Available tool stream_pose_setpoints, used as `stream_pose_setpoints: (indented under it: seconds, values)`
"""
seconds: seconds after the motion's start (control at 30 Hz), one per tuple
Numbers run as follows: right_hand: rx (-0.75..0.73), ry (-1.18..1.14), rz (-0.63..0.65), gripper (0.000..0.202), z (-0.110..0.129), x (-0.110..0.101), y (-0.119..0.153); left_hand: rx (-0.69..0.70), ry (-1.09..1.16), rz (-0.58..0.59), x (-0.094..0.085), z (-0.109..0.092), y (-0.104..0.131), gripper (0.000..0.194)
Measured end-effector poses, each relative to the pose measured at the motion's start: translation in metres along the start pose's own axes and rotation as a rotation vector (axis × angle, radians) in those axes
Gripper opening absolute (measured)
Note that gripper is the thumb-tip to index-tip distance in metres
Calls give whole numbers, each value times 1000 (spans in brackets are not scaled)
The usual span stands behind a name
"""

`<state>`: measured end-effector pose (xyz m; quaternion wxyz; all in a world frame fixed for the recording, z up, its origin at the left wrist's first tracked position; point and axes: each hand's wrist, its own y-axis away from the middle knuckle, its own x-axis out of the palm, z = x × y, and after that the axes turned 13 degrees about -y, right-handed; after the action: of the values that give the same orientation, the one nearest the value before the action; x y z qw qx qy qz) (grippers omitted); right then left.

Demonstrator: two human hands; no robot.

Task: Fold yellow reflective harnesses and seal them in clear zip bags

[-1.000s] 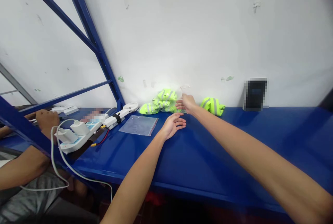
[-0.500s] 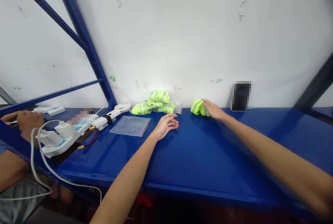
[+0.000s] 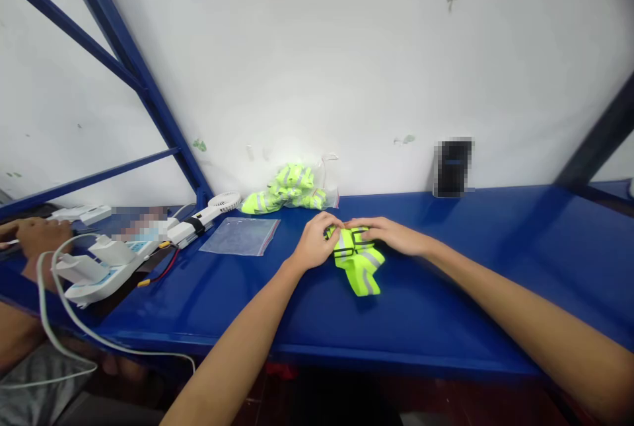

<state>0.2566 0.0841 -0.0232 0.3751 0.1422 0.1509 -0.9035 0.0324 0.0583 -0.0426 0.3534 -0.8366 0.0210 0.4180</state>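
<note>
Near the front of the blue table (image 3: pixel 446 320), both hands meet on a small neon-yellow vest (image 3: pixel 359 261) with grey reflective stripes and dark trim, which lies flat on the tabletop about midway between the front edge and the wall. The left hand (image 3: pixel 314 246) pinches its upper left corner with fingers closed on the fabric, and the right hand (image 3: pixel 389 234) grips the upper right edge the same way (the fingertips of the two hands nearly touch above the vest). Further back and to the left lies a clear zip bag (image 3: pixel 241 236), flat and apart from the hands. Beyond it sit a white handheld fan (image 3: pixel 205 216) and a white power strip (image 3: pixel 99 264) with plugs and a trailing cable. Against the wall rests a pile of folded yellow vests (image 3: pixel 290 188), partly in clear plastic. At the far left edge, another person's hand (image 3: pixel 37 236) rests on the table.
</note>
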Motion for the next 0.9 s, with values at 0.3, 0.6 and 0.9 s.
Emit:
stream_pose_setpoints:
  seconds: [0.3,0.6,0.9]
  values:
    - [-277,376,-159,49,-9,12,2,-163,334,117,-8,-2,-1,33]
    - [104,-524,-459,34,-3,22,-5,-250,632,136,-5,-5,3,70]
    - [187,-799,-441,27,-2,22,-6,-88,172,-82,-10,-13,0,33]
